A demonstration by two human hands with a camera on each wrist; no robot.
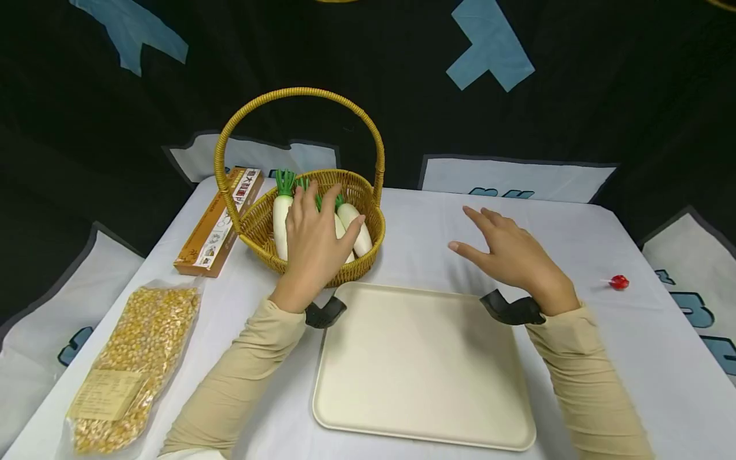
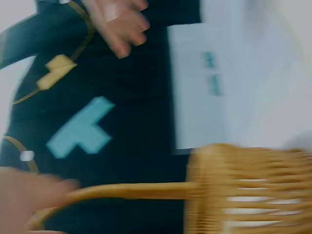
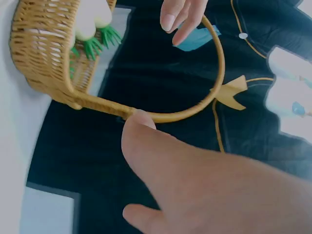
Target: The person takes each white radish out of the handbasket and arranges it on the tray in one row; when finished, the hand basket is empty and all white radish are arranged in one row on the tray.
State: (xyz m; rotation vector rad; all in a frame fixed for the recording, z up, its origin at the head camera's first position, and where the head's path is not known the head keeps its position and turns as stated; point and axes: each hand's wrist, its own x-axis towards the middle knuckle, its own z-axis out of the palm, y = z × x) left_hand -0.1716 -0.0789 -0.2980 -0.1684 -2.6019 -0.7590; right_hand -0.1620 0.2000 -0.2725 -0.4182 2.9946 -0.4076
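In the head view my left hand (image 1: 316,239) is in front of a wicker basket (image 1: 352,273), overlapping it, with its fingers spread. Several white radishes (image 1: 280,220) with green tops lie inside, partly hidden behind that hand. The basket's tall arched handle (image 1: 299,92) rises above. To the right, my right hand (image 1: 512,252) hovers over the table past the far edge of a cream tray (image 1: 422,370), fingers extended and nothing in its grasp. The right wrist view shows the thumb of the right hand (image 3: 195,180) overlapping the handle.
Left of the basket lies an orange-brown box (image 1: 215,220). A clear bag of corn kernels (image 1: 138,358) rests at the table's left side. Far right is a small red-wrapped lollipop (image 1: 618,282). A black curtain (image 1: 397,121) hangs behind the white-covered table (image 1: 604,370).
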